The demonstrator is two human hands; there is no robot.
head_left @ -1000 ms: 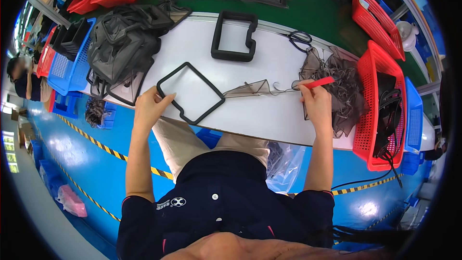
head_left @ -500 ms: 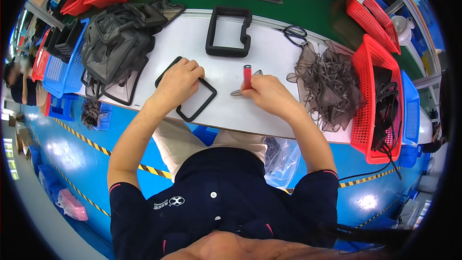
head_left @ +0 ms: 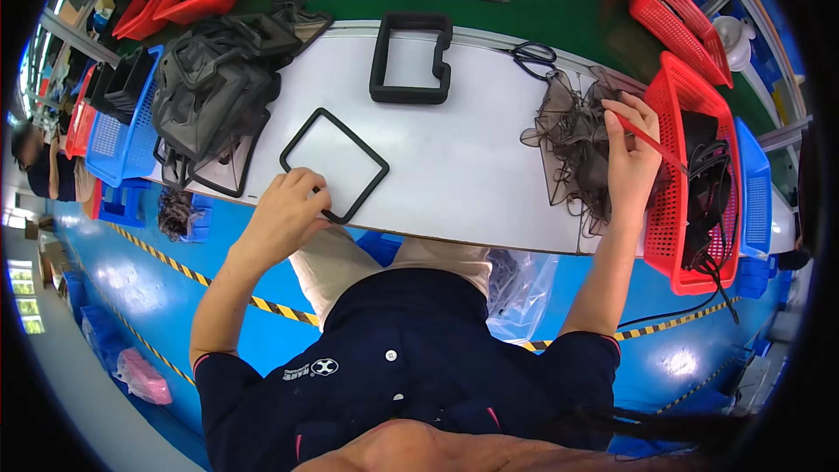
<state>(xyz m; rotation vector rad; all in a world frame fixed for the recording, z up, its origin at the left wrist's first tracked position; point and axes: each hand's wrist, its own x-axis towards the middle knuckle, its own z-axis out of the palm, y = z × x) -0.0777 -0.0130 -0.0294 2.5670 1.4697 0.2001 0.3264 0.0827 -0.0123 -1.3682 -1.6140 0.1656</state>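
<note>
A thin black square frame (head_left: 370, 182) lies on the white table, bare table showing through its middle. My left hand (head_left: 288, 212) has its fingers curled over the frame's near-left side and grips it. My right hand (head_left: 631, 144) is raised over the right end of the table, closed round a slim red-handled tool (head_left: 654, 142) that slants toward the red basket. Below and beside its fingers is a heap of crumpled dark mesh scraps (head_left: 564, 144); whether the fingertips also hold a scrap cannot be made out.
A stack of thick black frames (head_left: 377, 70) stands at the table's back edge, with black-handled scissors (head_left: 535, 56) to its right. Mesh-covered frames (head_left: 214, 87) are piled at the left. A red basket (head_left: 669, 210) holds dark pieces and cords. Blue baskets (head_left: 118, 144) flank the table.
My right hand has gone from the table's middle to the scrap heap at the right, carrying the red tool. My left hand has slid nearer along the frame. The small scraps mid-table are gone.
</note>
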